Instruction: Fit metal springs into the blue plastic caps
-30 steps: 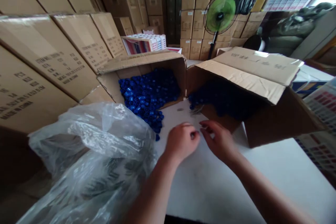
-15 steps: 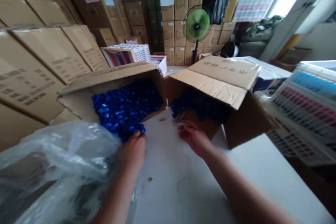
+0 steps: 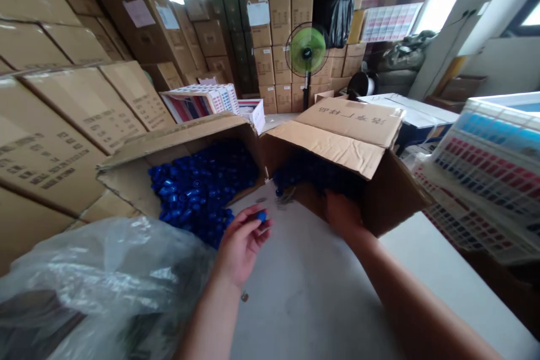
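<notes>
My left hand [image 3: 242,242] is above the white table, just off the heap, with a small blue plastic cap [image 3: 262,216] pinched in its fingers. That heap of blue plastic caps [image 3: 198,191] fills the open left carton [image 3: 177,143]. My right hand [image 3: 343,214] reaches over the near edge of the right carton [image 3: 392,197], and its fingertips are hidden. Darker blue caps [image 3: 316,174] lie in that carton, shaded under a raised flap.
A clear plastic bag [image 3: 105,287] bulges at the near left beside the white table [image 3: 304,304]. Stacked cardboard cartons [image 3: 63,124] wall the left and back. Printed colour-chart packs [image 3: 489,174] stand at the right, and a green fan [image 3: 306,50] stands behind.
My left hand has risen from the heap's edge and moved right, now with a blue cap in its fingers. My right hand has moved further into the right carton.
</notes>
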A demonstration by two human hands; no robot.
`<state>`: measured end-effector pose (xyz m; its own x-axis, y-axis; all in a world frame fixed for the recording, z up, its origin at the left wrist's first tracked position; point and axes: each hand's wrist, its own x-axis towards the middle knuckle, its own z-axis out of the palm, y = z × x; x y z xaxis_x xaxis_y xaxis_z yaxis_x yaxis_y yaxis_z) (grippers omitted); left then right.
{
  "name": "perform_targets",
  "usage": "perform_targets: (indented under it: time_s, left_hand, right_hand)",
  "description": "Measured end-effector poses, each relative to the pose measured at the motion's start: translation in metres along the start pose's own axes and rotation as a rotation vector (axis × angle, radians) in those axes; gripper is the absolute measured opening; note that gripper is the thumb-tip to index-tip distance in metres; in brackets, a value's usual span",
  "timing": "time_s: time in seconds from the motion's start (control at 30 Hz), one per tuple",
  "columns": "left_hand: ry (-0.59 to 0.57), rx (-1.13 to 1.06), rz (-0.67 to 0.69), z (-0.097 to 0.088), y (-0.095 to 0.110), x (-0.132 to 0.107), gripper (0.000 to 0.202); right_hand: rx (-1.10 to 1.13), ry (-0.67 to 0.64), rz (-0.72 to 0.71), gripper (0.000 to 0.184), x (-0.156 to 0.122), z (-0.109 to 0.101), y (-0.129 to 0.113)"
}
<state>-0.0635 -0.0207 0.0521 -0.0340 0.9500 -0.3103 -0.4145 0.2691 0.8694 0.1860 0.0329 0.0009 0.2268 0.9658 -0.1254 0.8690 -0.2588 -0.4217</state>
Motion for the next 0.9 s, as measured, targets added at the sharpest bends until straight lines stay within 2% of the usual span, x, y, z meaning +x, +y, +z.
perform_targets:
  time_s: [0.07,0.13,0.2,0.27,0.33,0.4,0.47,0.53,0.6,0.7,0.8,0.9]
  left_hand:
    - [0.021,-0.192,-0.088,0.008,-0.010,0.004,0.042]
    - [0.019,-0.260,-0.150,0.013,-0.020,0.010,0.041]
    - [-0.005,-0.180,-0.118,0.015,-0.030,0.015,0.036]
    - [-0.040,-0.045,-0.004,0.017,-0.037,0.019,0.034]
    - [-0.071,0.032,0.095,0.018,-0.042,0.021,0.035]
    - [-0.095,0.037,0.126,0.017,-0.043,0.021,0.034]
    - [-0.112,0.016,0.137,0.015,-0.043,0.022,0.031]
    - [-0.130,-0.052,0.119,0.013,-0.042,0.022,0.028]
    - [-0.149,-0.167,0.057,0.011,-0.041,0.022,0.027]
    - [-0.165,-0.337,-0.057,0.009,-0.041,0.025,0.031]
    - [-0.120,-0.422,-0.139,0.009,-0.042,0.027,0.026]
    - [-0.065,-0.431,-0.166,0.010,-0.044,0.028,0.027]
  right_hand:
    - [0.030,0.018,-0.021,0.039,-0.004,-0.001,-0.007]
    - [0.261,-0.026,-0.049,0.041,-0.012,-0.002,-0.020]
    - [0.659,-0.237,-0.072,0.044,-0.023,0.000,-0.036]
    - [1.022,-0.553,-0.088,0.048,-0.034,0.005,-0.052]
    - [1.223,-0.793,-0.108,0.050,-0.041,0.011,-0.063]
    - [1.294,-0.875,-0.104,0.048,-0.045,0.016,-0.069]
    - [1.274,-0.847,-0.082,0.050,-0.046,0.017,-0.072]
    - [1.216,-0.751,-0.068,0.053,-0.044,0.017,-0.072]
    - [1.217,-0.646,-0.059,0.052,-0.041,0.015,-0.070]
    - [1.352,-0.571,-0.064,0.049,-0.037,0.012,-0.064]
    - [1.419,-0.505,-0.049,0.057,-0.036,0.013,-0.058]
    - [1.354,-0.373,-0.026,0.055,-0.035,0.014,-0.053]
